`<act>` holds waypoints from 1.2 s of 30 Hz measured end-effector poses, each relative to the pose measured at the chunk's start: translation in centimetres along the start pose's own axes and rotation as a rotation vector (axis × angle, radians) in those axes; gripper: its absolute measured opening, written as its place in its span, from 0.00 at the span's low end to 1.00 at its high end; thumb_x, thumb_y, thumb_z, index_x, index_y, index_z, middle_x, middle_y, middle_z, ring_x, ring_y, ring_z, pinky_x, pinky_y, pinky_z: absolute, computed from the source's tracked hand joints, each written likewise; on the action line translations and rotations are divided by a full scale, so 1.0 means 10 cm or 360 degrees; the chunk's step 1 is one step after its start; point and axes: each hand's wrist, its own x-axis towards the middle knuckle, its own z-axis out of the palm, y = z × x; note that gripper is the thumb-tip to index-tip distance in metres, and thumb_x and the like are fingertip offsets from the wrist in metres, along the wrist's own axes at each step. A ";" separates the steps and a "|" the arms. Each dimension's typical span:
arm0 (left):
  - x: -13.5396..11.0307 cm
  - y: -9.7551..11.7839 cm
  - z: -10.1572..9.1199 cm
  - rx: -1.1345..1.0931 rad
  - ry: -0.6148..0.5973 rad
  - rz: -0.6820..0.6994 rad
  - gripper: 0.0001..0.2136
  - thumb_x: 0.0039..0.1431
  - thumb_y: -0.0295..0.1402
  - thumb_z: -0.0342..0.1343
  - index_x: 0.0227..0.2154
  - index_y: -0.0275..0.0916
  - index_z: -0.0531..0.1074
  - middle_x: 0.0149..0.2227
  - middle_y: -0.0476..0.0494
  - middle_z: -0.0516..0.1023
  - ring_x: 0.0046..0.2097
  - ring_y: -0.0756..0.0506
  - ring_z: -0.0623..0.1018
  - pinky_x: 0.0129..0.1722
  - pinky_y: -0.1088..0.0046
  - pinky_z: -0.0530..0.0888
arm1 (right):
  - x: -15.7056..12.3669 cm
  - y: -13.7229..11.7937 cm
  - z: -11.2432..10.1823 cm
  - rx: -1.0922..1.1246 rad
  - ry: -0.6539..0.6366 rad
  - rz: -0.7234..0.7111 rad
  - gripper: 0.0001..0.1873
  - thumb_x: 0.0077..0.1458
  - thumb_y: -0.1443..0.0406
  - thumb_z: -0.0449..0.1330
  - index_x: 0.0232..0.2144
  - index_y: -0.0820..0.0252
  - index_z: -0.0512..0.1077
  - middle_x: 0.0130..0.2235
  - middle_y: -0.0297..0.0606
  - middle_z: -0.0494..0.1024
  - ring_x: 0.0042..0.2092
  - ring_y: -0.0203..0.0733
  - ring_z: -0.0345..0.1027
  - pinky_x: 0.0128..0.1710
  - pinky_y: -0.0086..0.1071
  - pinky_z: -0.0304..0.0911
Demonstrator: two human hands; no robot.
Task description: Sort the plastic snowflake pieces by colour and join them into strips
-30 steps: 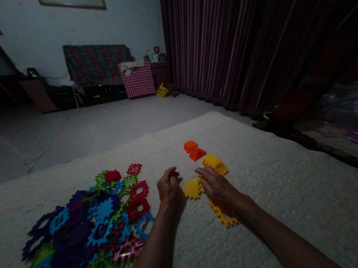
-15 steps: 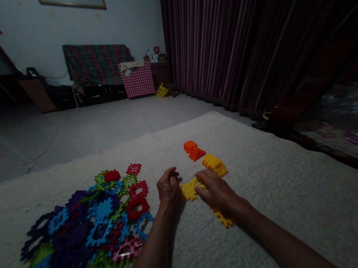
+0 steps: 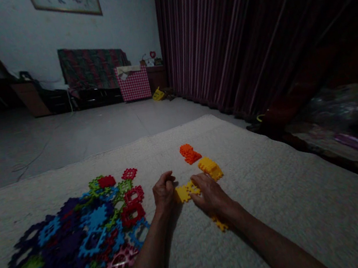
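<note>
Between my hands, low over the cream quilted mat, is a solid yellow notched building tile. My left hand, its fingers curled, grips this tile at its left edge. An openwork yellow tile meets it on the right, edge to edge; whether the two are locked cannot be made out. My right hand pinches the openwork tile, with the thumb below and the fingers above. Another yellow notched piece shows partly from under my right wrist. Just beyond my right hand stands a yellow tile stack.
Orange notched tiles lie past the yellow stack. A wide heap of purple, blue, green and red pieces spreads on the left of the mat. Farther off are a tiled floor, a low cabinet and a dark curtain.
The view has turned slightly to the right. More of the openwork yellow tile now shows between the solid tile and my right fingers. Both hands keep nearly the same place.
</note>
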 end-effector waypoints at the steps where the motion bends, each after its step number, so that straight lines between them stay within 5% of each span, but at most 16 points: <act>1: 0.00 0.00 0.00 -0.0008 -0.0003 -0.0007 0.18 0.44 0.30 0.50 0.38 0.33 0.78 0.29 0.44 0.79 0.29 0.47 0.80 0.29 0.73 0.77 | 0.00 0.01 0.01 0.0018 0.0035 0.0000 0.22 0.50 0.65 0.62 0.49 0.62 0.69 0.45 0.47 0.74 0.49 0.51 0.67 0.52 0.46 0.66; 10: 0.02 -0.05 -0.01 0.0097 0.0027 0.0039 0.18 0.44 0.30 0.49 0.38 0.35 0.79 0.29 0.45 0.80 0.30 0.47 0.79 0.31 0.73 0.77 | 0.02 0.28 -0.29 0.0141 0.0627 0.0292 0.31 0.52 0.64 0.58 0.59 0.60 0.60 0.53 0.50 0.67 0.55 0.52 0.65 0.56 0.48 0.65; 22: -0.01 0.05 0.00 0.0037 0.0028 -0.0029 0.17 0.43 0.29 0.49 0.35 0.35 0.78 0.27 0.46 0.79 0.28 0.48 0.79 0.30 0.72 0.77 | -0.10 0.51 -0.19 -0.0143 0.0518 0.0540 0.36 0.49 0.64 0.59 0.61 0.60 0.58 0.54 0.49 0.67 0.54 0.56 0.65 0.55 0.50 0.65; 30: 0.01 -0.03 -0.01 0.0098 0.0029 0.0024 0.19 0.45 0.30 0.49 0.38 0.34 0.78 0.29 0.44 0.80 0.30 0.48 0.79 0.31 0.73 0.77 | -0.08 0.43 -0.24 0.0004 0.0660 0.0237 0.28 0.51 0.65 0.59 0.56 0.60 0.64 0.52 0.49 0.69 0.55 0.54 0.64 0.56 0.51 0.64; 36: 0.02 -0.07 -0.02 0.0050 0.0046 0.0018 0.20 0.47 0.31 0.48 0.41 0.33 0.77 0.31 0.42 0.80 0.29 0.48 0.78 0.29 0.73 0.75 | -0.03 0.10 -0.12 0.0431 0.0212 -0.0273 0.18 0.52 0.70 0.56 0.47 0.59 0.72 0.51 0.47 0.74 0.54 0.48 0.68 0.52 0.44 0.68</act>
